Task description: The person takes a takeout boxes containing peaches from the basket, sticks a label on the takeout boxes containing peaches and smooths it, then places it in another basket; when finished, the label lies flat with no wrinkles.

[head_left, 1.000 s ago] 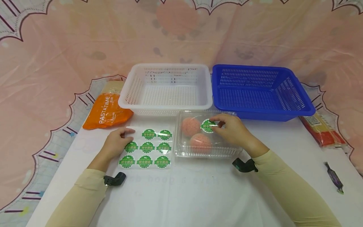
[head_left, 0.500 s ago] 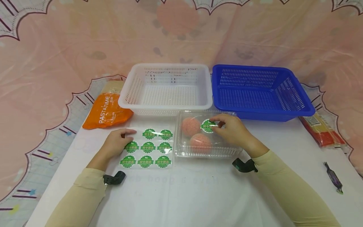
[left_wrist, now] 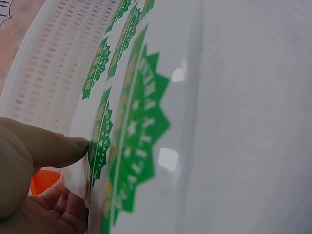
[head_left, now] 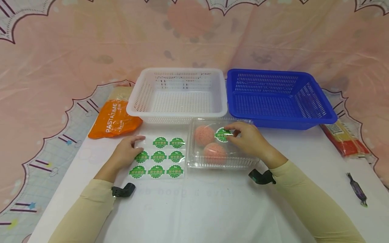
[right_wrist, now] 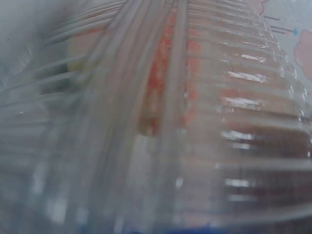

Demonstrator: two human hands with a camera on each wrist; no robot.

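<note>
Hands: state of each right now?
Left hand: thumb and fingers pinch the sticker sheet edge.
Right hand: fingertips press a green sticker onto the clear container lid.

Open white tabletop [head_left: 200,209] is found along the near edge between the two forearms, and again to the right of the clear clamshell box [head_left: 220,162] as far as the small purple wrapped item [head_left: 358,189]. The far side is closed off by the white basket [head_left: 177,113] and the blue basket [head_left: 281,121], set just beside each other, with the clamshell box close against their near walls. The left flank is taken up by the sticker sheet [head_left: 159,157] and the orange PASTATIME bag [head_left: 113,118], the right edge by a red-and-yellow packet [head_left: 344,136].
</note>
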